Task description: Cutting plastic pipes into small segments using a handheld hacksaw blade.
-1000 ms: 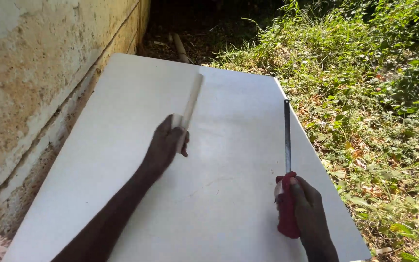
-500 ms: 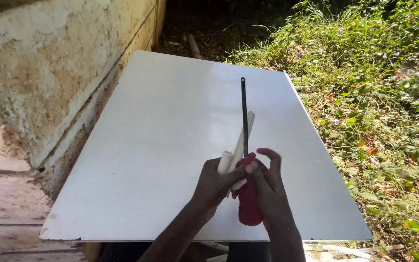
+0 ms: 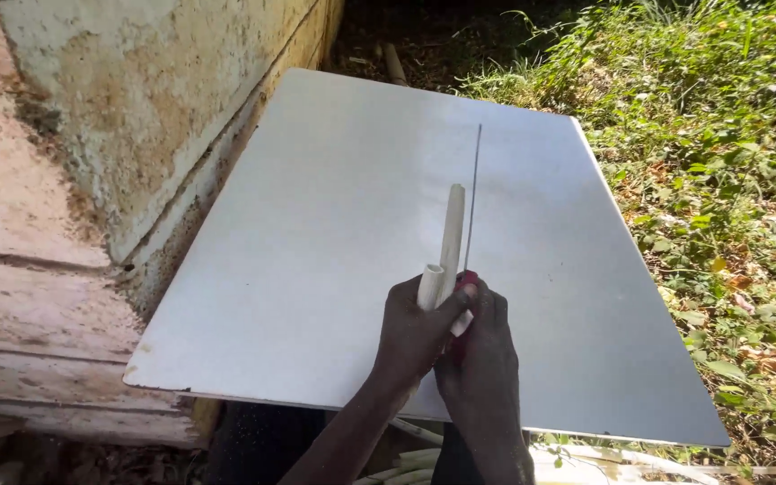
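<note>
Over the near part of a large white board [image 3: 316,224], my left hand [image 3: 413,334] grips two pale cream plastic tubes [image 3: 449,235], one short and one longer, pointing away from me. My right hand [image 3: 482,359] is pressed against the left hand and holds a saw with a red handle [image 3: 462,286]. Its thin dark blade [image 3: 474,193] runs edge-on beside the longer tube, right next to it.
A weathered plaster wall [image 3: 136,99] with a wooden sill [image 3: 38,314] borders the board on the left. Grass and weeds [image 3: 720,162] fill the right side. More pale tubes [image 3: 424,454] lie on the ground below the board's near edge.
My two hands have come together from apart. The tube and saw blade, first separate, now lie side by side, and a second short tube shows in my left hand.
</note>
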